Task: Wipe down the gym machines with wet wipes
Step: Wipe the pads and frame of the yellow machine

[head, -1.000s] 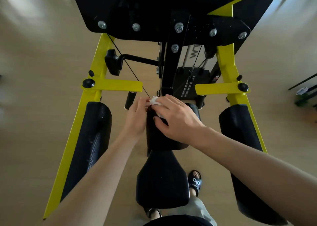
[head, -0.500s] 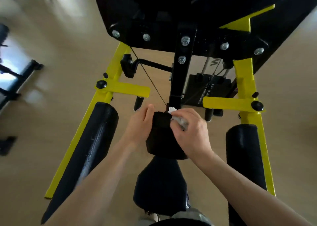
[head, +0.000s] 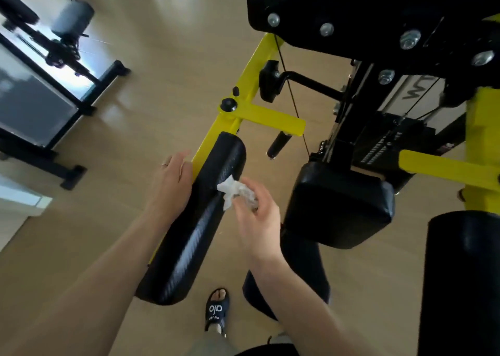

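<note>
Mid-task: right hand [head: 254, 209] pinched crumpled wet wipe [head: 232, 190] against left arm pad [head: 200, 220], left hand [head: 173, 182] flat-fingered bracing its side; right arm pad [head: 460, 274] likely pending.

Counted: two hands, left [head: 173, 182] and right [head: 257, 217]. One crumpled white wipe [head: 235, 192]. Three long black roller pads: left-side one [head: 197, 220], right-side one [head: 460, 280], a third low at centre [head: 303, 266] (largely hidden behind the right forearm). One squarish black cushion [head: 341, 207]. Two yellow crossbars, left [head: 270, 120] and right [head: 446, 167]. Six silver bolt heads on the black upper plate [head: 365, 17] (blur may conceal more). One short black handle grip [head: 278, 144]. One sandalled foot [head: 216, 312]. One ring [head: 165, 164], left hand.
</note>
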Demonstrator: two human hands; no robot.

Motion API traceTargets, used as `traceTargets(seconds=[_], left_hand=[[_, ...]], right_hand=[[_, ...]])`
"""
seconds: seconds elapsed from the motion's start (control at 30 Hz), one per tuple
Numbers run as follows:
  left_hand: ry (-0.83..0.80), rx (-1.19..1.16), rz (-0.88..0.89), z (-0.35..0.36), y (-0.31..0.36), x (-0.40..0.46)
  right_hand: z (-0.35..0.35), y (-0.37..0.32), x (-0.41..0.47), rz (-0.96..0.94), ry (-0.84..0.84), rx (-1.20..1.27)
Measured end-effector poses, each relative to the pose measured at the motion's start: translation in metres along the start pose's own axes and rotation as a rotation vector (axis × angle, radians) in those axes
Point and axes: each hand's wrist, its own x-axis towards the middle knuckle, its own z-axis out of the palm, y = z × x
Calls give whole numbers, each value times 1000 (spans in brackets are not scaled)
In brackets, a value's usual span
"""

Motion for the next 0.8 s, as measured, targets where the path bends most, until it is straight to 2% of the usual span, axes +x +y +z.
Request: traceTargets(seconds=[0.13, 0.23, 0.3, 0.4, 0.53, 0.63, 0.7, 0.8], left_hand=[[-229, -215, -17, 3, -36, 1], [-219, -238, 59, 12, -46, -2], [-176, -151, 98, 16, -45, -3], [-159, -150, 84, 16, -45, -3], [-169, -204, 108, 15, -46, -3], [-190, -158, 154, 13, -47, -1], [-209, -175, 200, 11, -49, -2], [-172, -198, 169, 9, -47, -2]], right_hand=[[69, 44, -19, -436, 51, -438], [103, 65, -42, -574, 91, -569], [111, 70, -49, -581, 132, -596], [112, 68, -41, -574, 144, -725], [113, 47, 11, -456, 169, -848], [112, 39, 37, -385, 200, -872], [113, 46, 18, -371, 202, -890], [121, 60, -47, -408, 169, -909]])
